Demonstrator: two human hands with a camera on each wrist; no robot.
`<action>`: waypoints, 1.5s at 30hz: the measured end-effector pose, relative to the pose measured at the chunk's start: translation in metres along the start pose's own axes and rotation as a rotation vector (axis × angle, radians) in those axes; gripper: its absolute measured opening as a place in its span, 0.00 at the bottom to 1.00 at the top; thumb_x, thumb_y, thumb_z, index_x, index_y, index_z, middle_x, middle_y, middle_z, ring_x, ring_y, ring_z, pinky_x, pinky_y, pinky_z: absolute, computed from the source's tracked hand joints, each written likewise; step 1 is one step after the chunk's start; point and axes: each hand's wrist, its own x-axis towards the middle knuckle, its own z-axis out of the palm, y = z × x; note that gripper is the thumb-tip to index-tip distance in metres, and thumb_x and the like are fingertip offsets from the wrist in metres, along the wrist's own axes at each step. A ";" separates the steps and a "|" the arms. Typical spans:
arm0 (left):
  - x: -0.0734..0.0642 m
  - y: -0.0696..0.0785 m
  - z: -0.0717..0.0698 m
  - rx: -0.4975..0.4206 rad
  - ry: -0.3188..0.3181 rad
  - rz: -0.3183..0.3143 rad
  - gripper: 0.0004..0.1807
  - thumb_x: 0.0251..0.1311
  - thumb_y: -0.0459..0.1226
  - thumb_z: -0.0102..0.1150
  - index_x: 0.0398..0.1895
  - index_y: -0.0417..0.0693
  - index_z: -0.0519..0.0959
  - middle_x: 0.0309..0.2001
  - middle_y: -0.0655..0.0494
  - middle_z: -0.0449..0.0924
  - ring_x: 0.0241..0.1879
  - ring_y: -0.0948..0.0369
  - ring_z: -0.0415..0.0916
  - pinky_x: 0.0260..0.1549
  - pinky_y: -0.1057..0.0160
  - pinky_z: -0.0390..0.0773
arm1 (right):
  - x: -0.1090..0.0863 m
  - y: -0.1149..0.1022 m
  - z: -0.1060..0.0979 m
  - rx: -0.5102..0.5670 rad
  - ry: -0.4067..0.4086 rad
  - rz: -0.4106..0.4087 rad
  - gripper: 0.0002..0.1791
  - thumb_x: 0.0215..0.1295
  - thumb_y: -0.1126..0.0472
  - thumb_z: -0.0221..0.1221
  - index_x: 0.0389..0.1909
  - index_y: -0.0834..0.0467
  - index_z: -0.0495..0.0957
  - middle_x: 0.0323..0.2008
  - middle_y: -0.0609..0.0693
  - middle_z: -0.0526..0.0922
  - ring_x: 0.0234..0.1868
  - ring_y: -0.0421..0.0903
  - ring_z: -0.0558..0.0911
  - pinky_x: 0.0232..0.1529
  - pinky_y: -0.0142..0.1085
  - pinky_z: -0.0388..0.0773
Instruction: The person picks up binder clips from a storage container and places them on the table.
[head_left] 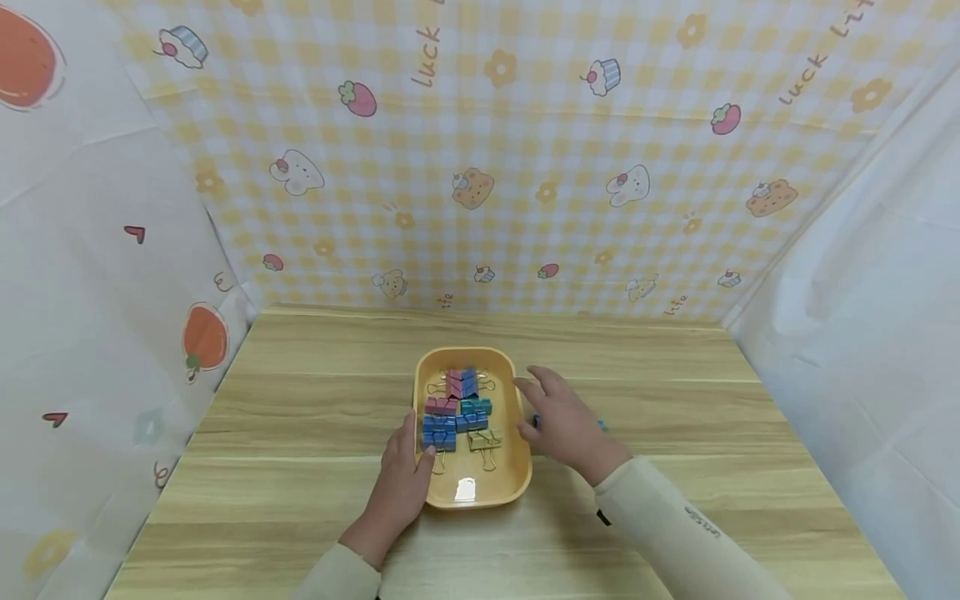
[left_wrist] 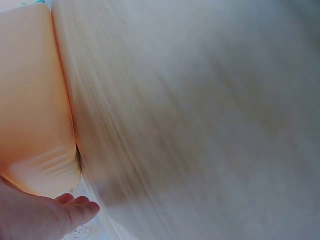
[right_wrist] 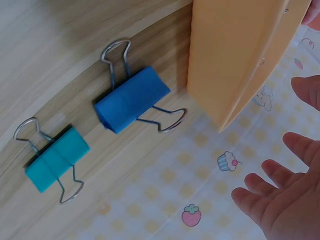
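Basically: yellow-orange tray, rounded corners, sits between the hands. Eight binder clips inside, bodies pink, blue, teal and yellow, packed close, wire handles folded out. Two more on the wood table, silver-wired: loose blue clip just beside the right hand, partly hidden by it from above; loose teal clip on that hand's outer side. Right hand: empty, fingers spread, tips near the tray's right rim. Left hand: along the left wall, fingers extended, thumb over the rim.
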 end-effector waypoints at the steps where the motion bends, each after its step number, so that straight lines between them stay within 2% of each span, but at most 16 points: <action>1: 0.000 0.000 0.000 0.002 0.000 0.001 0.37 0.73 0.40 0.43 0.77 0.44 0.40 0.72 0.33 0.48 0.71 0.36 0.47 0.64 0.36 0.56 | 0.000 -0.002 0.000 0.007 0.002 -0.007 0.35 0.58 0.53 0.66 0.67 0.56 0.68 0.69 0.59 0.62 0.69 0.57 0.63 0.65 0.49 0.67; 5: 0.000 0.000 0.000 0.006 0.000 0.008 0.36 0.73 0.40 0.43 0.77 0.43 0.40 0.71 0.32 0.49 0.70 0.36 0.47 0.64 0.35 0.56 | 0.001 -0.008 0.001 0.007 0.000 -0.032 0.35 0.57 0.53 0.67 0.66 0.55 0.69 0.68 0.59 0.63 0.67 0.56 0.66 0.62 0.47 0.71; 13: 0.004 -0.003 0.001 -0.006 -0.003 -0.002 0.37 0.72 0.41 0.43 0.77 0.45 0.39 0.72 0.33 0.48 0.71 0.37 0.46 0.65 0.36 0.54 | 0.002 -0.019 0.006 0.034 -0.079 -0.036 0.35 0.59 0.51 0.65 0.68 0.52 0.67 0.70 0.56 0.60 0.68 0.56 0.65 0.59 0.48 0.73; 20: 0.005 -0.005 0.003 0.011 -0.006 -0.004 0.37 0.73 0.41 0.43 0.77 0.44 0.39 0.72 0.32 0.48 0.71 0.36 0.47 0.64 0.35 0.56 | 0.003 -0.025 0.010 0.021 -0.116 -0.092 0.34 0.60 0.51 0.63 0.68 0.50 0.68 0.70 0.57 0.60 0.66 0.56 0.68 0.52 0.46 0.79; 30: 0.005 -0.005 0.003 0.006 -0.010 -0.007 0.37 0.73 0.41 0.43 0.77 0.45 0.39 0.72 0.33 0.48 0.71 0.37 0.47 0.64 0.36 0.56 | 0.002 -0.038 0.011 0.013 -0.205 -0.109 0.33 0.61 0.50 0.63 0.68 0.50 0.68 0.68 0.56 0.64 0.65 0.56 0.69 0.55 0.46 0.77; 39: 0.004 -0.001 0.001 -0.007 -0.020 -0.021 0.37 0.73 0.41 0.43 0.77 0.46 0.38 0.72 0.33 0.47 0.71 0.37 0.46 0.64 0.36 0.55 | 0.004 -0.044 0.021 -0.019 -0.279 -0.082 0.28 0.63 0.49 0.61 0.65 0.48 0.72 0.63 0.55 0.70 0.53 0.51 0.78 0.50 0.44 0.80; 45: 0.001 0.000 -0.001 0.001 -0.010 0.001 0.37 0.73 0.40 0.43 0.77 0.44 0.40 0.71 0.31 0.49 0.70 0.35 0.47 0.64 0.35 0.56 | 0.006 -0.045 0.026 -0.034 -0.302 -0.091 0.27 0.64 0.50 0.60 0.64 0.48 0.73 0.61 0.56 0.72 0.48 0.49 0.80 0.43 0.42 0.82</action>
